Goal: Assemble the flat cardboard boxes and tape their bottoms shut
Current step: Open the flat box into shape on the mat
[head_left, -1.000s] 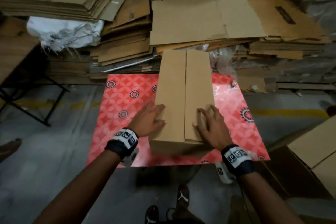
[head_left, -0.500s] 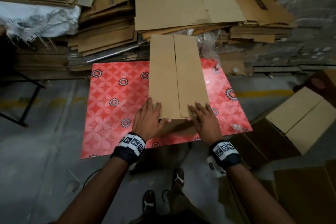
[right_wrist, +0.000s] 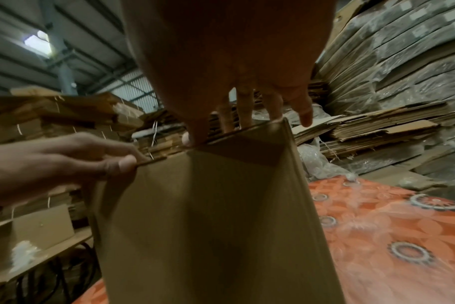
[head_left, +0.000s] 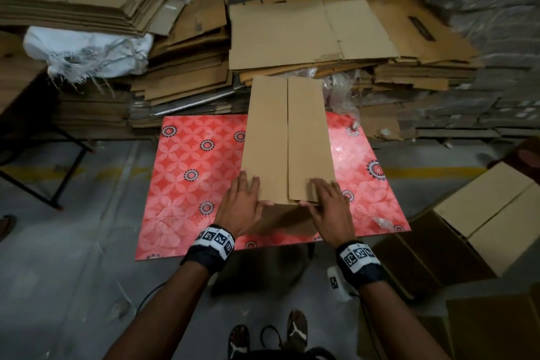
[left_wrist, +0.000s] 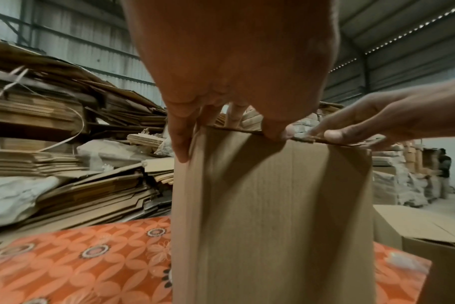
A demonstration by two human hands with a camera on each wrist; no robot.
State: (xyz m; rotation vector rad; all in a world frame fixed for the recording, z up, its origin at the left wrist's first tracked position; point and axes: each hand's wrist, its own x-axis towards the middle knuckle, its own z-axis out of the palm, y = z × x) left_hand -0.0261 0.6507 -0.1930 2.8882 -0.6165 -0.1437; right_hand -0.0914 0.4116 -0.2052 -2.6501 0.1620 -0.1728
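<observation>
Cardboard box (head_left: pixel 287 140) stands on the red table (head_left: pixel 187 184), flaps folded shut, contents hidden; left hand (head_left: pixel 241 207) and right hand (head_left: pixel 331 209) press flat, fingers straight.

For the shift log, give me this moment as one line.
step: closing box bottom | box: on red mat, flaps folded shut, no tape visible | left hand: presses left flap | right hand: presses right flap

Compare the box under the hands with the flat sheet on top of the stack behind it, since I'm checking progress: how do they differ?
The box is erected, with side walls showing; the sheet lies flat. The box stands on the red table with two flaps folded to a centre seam; the sheet rests on the stack, flaps spread. The left hand and right hand press the box; nothing touches the sheet. Both are plain brown cardboard, with no tape visible.
</observation>
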